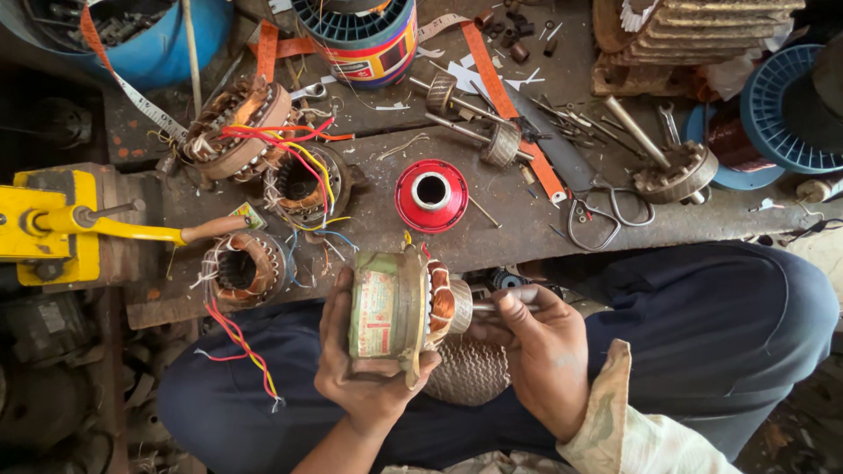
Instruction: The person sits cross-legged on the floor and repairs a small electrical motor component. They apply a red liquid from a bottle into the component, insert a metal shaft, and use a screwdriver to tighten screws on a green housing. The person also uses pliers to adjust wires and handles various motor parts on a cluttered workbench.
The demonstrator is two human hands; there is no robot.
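Left hand (364, 369) grip closed around motor housing (386, 314); right hand (536, 347) grip pinching rotor shaft (492, 305), above lap, near red spool (431, 195) on tabletop (527, 233).

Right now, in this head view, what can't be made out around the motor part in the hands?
- Underside of the motor part: hidden by the left hand.
- Shaft end: wrapped by the right hand; any tool in the fist is unseen.
- Ribbed metal piece on the lap: mostly covered by both hands.
- Blue tub: cut off by the top edge.
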